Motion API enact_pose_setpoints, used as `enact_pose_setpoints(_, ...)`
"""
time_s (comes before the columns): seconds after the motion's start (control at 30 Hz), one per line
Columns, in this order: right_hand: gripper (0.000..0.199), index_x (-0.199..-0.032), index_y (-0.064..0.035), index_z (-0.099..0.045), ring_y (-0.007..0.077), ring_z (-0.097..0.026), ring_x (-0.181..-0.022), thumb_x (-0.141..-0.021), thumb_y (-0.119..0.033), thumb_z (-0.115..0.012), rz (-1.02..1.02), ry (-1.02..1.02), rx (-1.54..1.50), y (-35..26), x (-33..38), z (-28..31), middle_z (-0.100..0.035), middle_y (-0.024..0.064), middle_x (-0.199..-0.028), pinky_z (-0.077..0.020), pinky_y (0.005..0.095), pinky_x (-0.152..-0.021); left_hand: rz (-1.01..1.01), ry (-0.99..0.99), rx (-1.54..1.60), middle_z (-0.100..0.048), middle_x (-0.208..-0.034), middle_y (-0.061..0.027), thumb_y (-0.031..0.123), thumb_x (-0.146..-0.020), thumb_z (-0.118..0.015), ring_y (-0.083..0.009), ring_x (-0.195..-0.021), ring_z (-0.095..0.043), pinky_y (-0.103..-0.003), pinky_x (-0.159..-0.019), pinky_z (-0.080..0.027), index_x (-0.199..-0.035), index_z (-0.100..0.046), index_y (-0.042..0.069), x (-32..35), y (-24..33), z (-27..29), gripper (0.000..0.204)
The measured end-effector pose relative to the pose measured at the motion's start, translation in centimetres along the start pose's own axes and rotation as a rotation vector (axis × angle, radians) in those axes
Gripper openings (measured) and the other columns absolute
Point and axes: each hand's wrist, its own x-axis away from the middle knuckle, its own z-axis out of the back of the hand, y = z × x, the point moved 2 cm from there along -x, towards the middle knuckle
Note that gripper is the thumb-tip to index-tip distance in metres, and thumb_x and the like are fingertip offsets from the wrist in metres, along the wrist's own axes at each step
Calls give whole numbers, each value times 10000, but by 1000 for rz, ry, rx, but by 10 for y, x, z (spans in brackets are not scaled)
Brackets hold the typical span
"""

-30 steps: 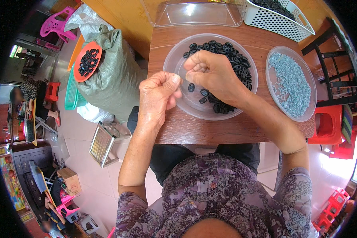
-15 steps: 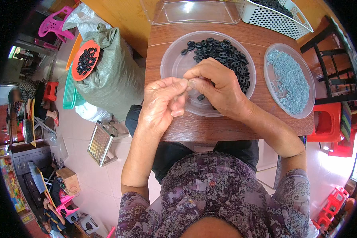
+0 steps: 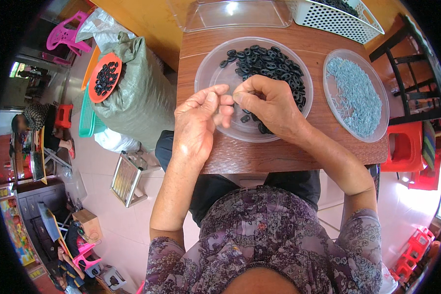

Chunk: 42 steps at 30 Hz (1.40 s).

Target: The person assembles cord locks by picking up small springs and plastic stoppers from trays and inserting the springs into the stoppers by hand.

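Both hands meet above the near half of a round clear plastic dish (image 3: 215,63) on the brown wooden tabletop (image 3: 299,152). The left hand (image 3: 198,122) has its fingers (image 3: 215,95) curled, tips pinched toward the right hand (image 3: 269,105), whose fingers are clenched with thumb and forefinger pressed together at the meeting point. Whatever small piece sits between the fingertips is hidden, so its long axis and heading cannot be told.

The dish holds a heap of small black oval plastic links (image 3: 269,63), piled mostly in its far right part, with a few loose ones by the right hand. To the right, apart from it, a second round clear dish (image 3: 377,132) carries a spread of small pale blue-grey metal pins (image 3: 353,93). At the tabletop's far edge stand a clear rectangular tray (image 3: 230,14) and a white perforated plastic basket (image 3: 328,22) with dark pieces in it.
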Motion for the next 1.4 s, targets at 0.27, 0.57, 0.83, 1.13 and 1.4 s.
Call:
enact_pose_setpoints(0.27,118,-781,45,-591,66,-548,-625,-821,-65,-574,72,89,-66,5,0,6,-632,65,-691,-449,234,-556,-16,-85,-58,-597,-890,-204,-53,-839,-509,-266,-800,-633,-347,-684,-547,-1039,-511,-121,-1,3,-10,212)
enact_pose_setpoints(0.57,120,-788,45,-589,64,-561,-677,-832,-63,-563,22,103,-157,-4,11,9,-615,41,-712,-462,222,-598,-114,-22,-139,-604,-881,-197,-53,-809,-558,-270,-769,-645,-327,-634,-556,-923,-562,-110,1,-4,-13,127)
enact_pose_setpoints(0.83,134,-773,25,-600,53,-518,-647,-822,-97,-574,-27,97,-172,-1,13,2,-604,27,-699,-433,216,-570,-175,29,-296,-623,-796,-161,40,-851,-563,-216,-599,-618,-281,-523,-504,-933,-563,-88,9,-2,-12,152)
enact_pose_setpoints(1.13,137,-782,41,-587,62,-535,-658,-824,-90,-576,-16,112,-197,-5,14,-5,-597,31,-694,-442,224,-574,-187,33,-181,-619,-744,-141,11,-869,-511,-191,-604,-606,-251,-538,-489,-961,-530,-60,14,-5,-15,117)
enact_pose_setpoints(1.4,130,-875,33,-599,69,-556,-710,-847,-94,-591,-100,29,-374,-9,16,-6,-619,38,-770,-465,217,-653,-248,33,-222,-630,-763,-116,32,-868,-538,-132,-593,-579,-221,-531,-465,-940,-541,-51,18,-9,-13,110)
